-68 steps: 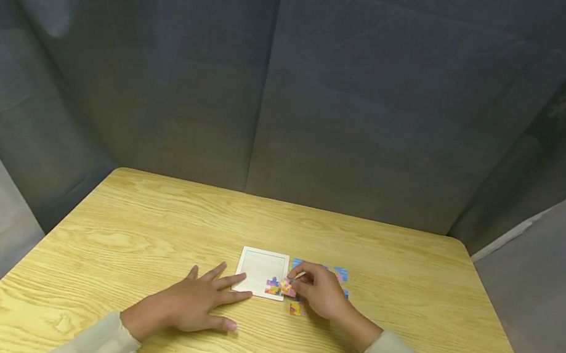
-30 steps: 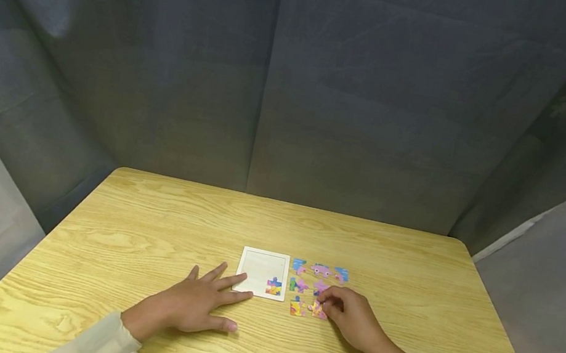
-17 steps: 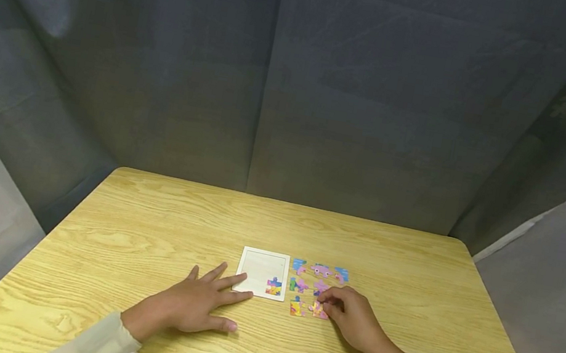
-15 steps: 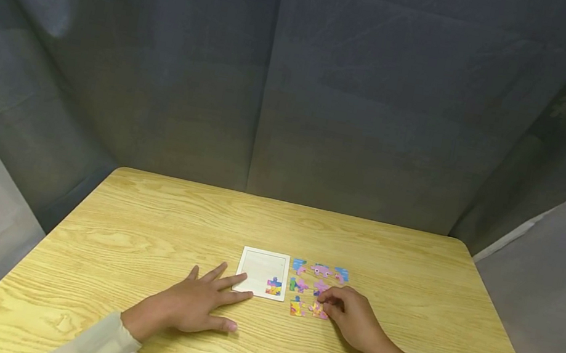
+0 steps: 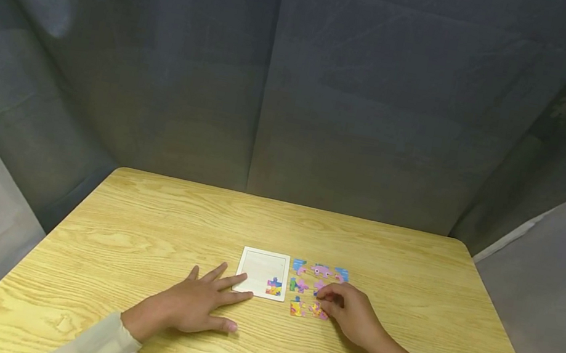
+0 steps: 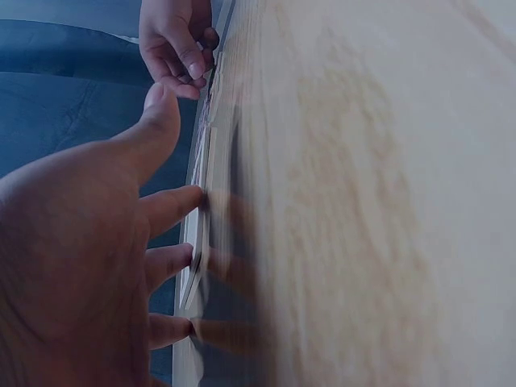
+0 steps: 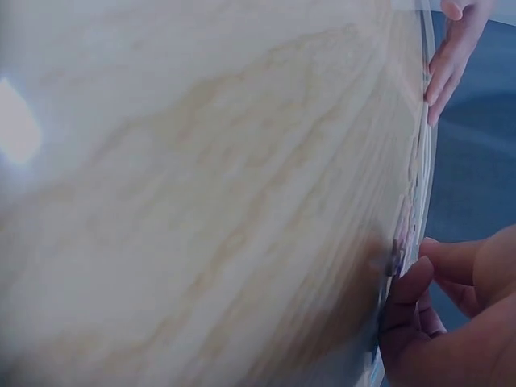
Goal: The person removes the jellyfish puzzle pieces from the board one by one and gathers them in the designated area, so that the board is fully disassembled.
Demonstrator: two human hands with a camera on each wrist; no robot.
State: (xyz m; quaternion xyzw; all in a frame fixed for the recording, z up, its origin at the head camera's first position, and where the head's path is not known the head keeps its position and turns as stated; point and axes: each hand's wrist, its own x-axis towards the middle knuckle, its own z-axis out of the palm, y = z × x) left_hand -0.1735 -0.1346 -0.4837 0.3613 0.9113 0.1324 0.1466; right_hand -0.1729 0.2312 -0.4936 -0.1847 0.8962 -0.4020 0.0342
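In the head view my left hand lies with fingers spread, its fingertips on the left and near edge of the white puzzle tray. One puzzle piece sits in the tray's lower right corner. My right hand bends thumb and index finger down over the loose pieces. Its fingertips are between a pink middle-row puzzle piece and a yellow and pink lower puzzle piece. The right wrist view shows this right hand close to the pieces at table level; whether it pinches one is hidden.
More loose pieces lie right of the tray: a blue and pink corner piece, a piece with eyes, and a yellow piece. They rest on a wooden table with dark curtains behind it.
My right hand carried a piece from the tray back to the loose pieces, right and nearer. In the last half second its fingertips shifted slightly left. The left hand stayed still.
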